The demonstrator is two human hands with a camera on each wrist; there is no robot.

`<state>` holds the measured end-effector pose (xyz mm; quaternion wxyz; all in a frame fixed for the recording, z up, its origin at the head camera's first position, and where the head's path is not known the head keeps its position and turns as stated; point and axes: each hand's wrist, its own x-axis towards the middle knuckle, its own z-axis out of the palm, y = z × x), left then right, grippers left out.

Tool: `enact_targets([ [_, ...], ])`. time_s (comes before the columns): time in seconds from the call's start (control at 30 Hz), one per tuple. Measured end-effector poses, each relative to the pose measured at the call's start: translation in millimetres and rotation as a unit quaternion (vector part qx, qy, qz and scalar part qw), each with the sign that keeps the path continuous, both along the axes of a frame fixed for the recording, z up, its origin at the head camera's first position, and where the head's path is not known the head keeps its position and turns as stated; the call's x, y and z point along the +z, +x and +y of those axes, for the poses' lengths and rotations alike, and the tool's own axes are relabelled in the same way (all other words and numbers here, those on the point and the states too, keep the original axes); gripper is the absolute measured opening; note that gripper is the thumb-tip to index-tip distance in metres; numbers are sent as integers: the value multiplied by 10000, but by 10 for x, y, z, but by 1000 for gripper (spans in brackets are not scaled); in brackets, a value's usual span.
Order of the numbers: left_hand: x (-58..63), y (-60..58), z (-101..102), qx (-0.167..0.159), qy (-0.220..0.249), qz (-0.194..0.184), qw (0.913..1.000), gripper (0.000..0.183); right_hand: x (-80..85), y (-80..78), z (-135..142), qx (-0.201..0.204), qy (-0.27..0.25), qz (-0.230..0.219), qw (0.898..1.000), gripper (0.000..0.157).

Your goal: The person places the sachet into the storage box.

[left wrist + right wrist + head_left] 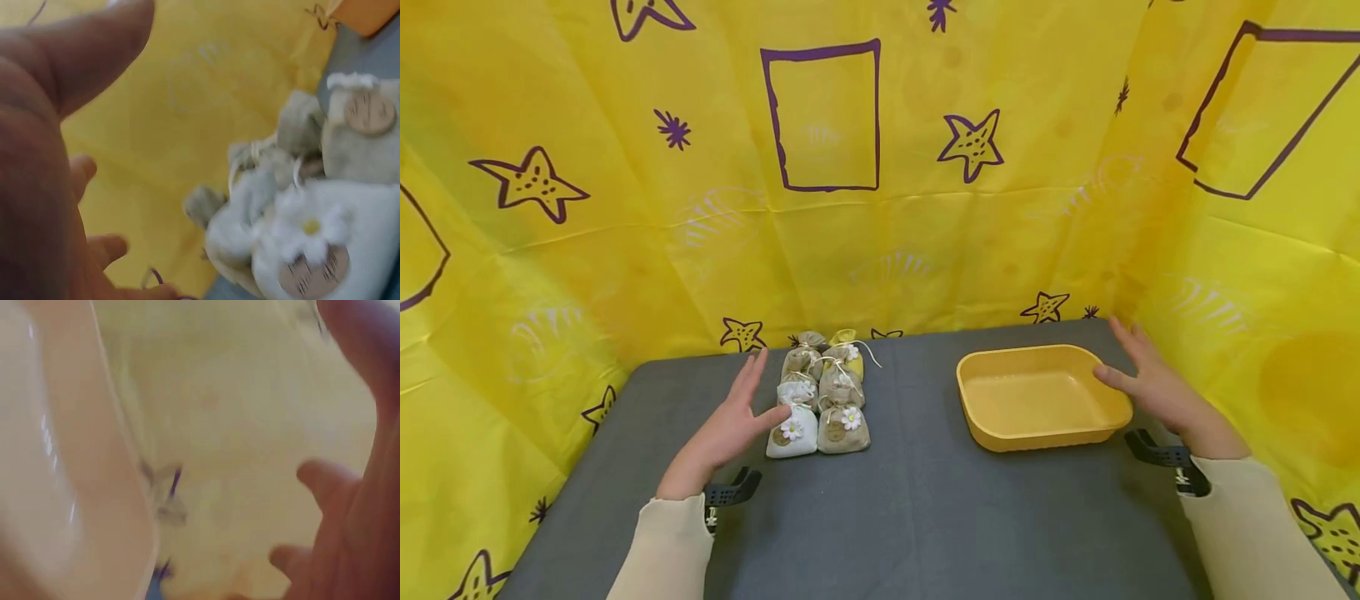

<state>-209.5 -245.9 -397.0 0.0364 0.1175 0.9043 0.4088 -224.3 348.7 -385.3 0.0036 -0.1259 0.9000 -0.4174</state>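
Note:
Several small drawstring pouches stand in two columns left of centre on the table. In front are a white pouch [793, 442] and a beige pouch [844, 435], each with a white daisy; a yellow pouch [850, 354] is at the back. My left hand [730, 429] is held beside their left side, fingers extended and thumb spread, holding nothing. To the right lies an orange-yellow rectangular tray [1000, 435] with nothing inside it. At its right end my right hand [1157, 392] hovers with fingers spread; the thumb overlaps the tray's rim in the head view.
A grey cloth covers the table [917, 508]. Yellow fabric [880, 233] with purple stars and outlines hangs behind and along both sides, close to the table's edges. A dark camera mount [733, 490] juts from the left wrist, another camera mount [1153, 450] from the right.

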Motion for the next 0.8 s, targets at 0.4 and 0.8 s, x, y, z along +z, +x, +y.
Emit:
enact_targets([
  [0.4,-525,-50,-189,137,1008,-619,9929,77,-692,102,348,809,-1790,-859,9767,79],
  [0.8,-673,-107,-198,380,371,-104,9985,50,-877,64,289,295,-1203,-313,9918,88],
])
